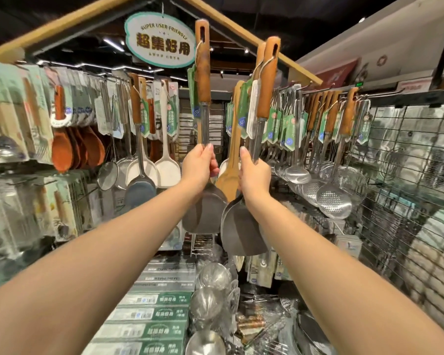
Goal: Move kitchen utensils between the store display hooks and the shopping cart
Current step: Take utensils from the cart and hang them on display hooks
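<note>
The person holds two utensils up in front of the store display, one in each grip. The left grip (199, 165) is clenched round the thin steel shaft of a steel spatula with a dark brown wooden handle (203, 73). The right grip (254, 175) is clenched in the same way round the shaft of a second steel spatula with a lighter orange-brown wooden handle (267, 80). Both are taken low on the shaft, just above the blade.

Each spatula stands almost upright: the long axis runs from top to bottom, the wooden handle points up and the wide grey blade hangs below the wrist. The right one leans a little, its top toward the right. The slotted hole at the end of each handle is uppermost — I judge this is the reason for the low hold, since it leaves the hanging end free to meet a hook.

Both handles rise above the display hooks (315, 93) on the right, where a row of steel ladles and perforated skimmers (333, 201) hangs against a black wire grid panel (408, 155). A pale wooden spatula (232, 162) hangs between the two grips. Neither spatula is on a hook now — both are in the air, close together but apart. I cannot make out the shopping cart.
</note>
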Motion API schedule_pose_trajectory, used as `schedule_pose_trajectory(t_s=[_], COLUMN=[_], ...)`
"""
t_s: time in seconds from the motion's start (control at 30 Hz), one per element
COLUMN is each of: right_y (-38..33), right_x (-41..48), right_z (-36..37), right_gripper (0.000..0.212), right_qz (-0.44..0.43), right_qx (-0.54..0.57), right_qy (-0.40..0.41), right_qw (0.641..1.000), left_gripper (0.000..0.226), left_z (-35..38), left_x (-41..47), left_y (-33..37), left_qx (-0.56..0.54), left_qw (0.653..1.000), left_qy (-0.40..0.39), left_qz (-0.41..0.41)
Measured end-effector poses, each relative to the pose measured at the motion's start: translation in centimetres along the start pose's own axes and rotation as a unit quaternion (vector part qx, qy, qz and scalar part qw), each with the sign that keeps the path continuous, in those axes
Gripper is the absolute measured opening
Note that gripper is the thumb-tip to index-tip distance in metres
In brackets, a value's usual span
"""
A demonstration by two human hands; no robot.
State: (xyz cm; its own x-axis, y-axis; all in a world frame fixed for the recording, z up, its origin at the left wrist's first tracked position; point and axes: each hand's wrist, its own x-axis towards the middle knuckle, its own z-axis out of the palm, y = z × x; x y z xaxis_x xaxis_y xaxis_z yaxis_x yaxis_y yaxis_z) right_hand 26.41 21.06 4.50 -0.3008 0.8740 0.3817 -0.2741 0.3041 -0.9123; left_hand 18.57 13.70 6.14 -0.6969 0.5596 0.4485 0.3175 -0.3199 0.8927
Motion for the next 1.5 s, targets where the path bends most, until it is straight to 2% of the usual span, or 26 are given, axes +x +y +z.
schedule_pose_trajectory(t_s=[0.13,0.3,0.47,0.6,0.8,0.93,1.07,1.33,1.5], right_y=[-0.2,-1.9,-4.3,-5.3,-6.7,-7.6,-7.6,-4.0,-3.5], right_x=[-3.4,-9.8,-18.4,-25.9,-37.8,-43.5,-49.5,-62.0,-69.0], right_z=[-1.0,-2.7,-3.7,-3.6,-3.2,-3.5,-4.4,-6.7,-4.5], right_gripper=[0.039,0.039,0.041,0.041,0.038,0.044,0.039,0.041,0.044], right_qz=[0.005,0.023,0.022,0.045,0.114,0.148,0.177,0.242,0.307], right_qx=[-0.007,-0.012,-0.004,-0.01,0.018,0.05,0.055,-0.014,-0.009], right_qy=[-0.015,0.007,0.013,0.037,0.021,0.001,-0.02,-0.069,-0.102], right_qw=[1.0,1.0,1.0,0.998,0.993,0.988,0.982,0.968,0.946], left_gripper=[0.033,0.033,0.031,0.03,0.035,0.034,0.034,0.034,0.035], left_z=[-0.7,-2.6,-6.2,-9.8,-16.0,-18.8,-21.3,-26.0,-31.7], left_x=[-4.4,-10.9,-18.3,-24.0,-33.6,-39.3,-45.6,-59.4,-65.5], left_y=[1.1,3.2,4.4,4.6,6.0,7.8,8.5,7.0,6.3], left_qx=[0.006,-0.032,-0.043,-0.019,-0.019,-0.004,0.005,0.023,0.033], left_qw=[1.0,0.999,0.999,0.998,0.995,0.993,0.988,0.966,0.954], left_qy=[0.009,0.001,-0.018,-0.035,-0.034,-0.005,0.033,0.109,0.137], left_qz=[-0.003,-0.026,-0.024,-0.046,-0.087,-0.12,-0.148,-0.233,-0.264])
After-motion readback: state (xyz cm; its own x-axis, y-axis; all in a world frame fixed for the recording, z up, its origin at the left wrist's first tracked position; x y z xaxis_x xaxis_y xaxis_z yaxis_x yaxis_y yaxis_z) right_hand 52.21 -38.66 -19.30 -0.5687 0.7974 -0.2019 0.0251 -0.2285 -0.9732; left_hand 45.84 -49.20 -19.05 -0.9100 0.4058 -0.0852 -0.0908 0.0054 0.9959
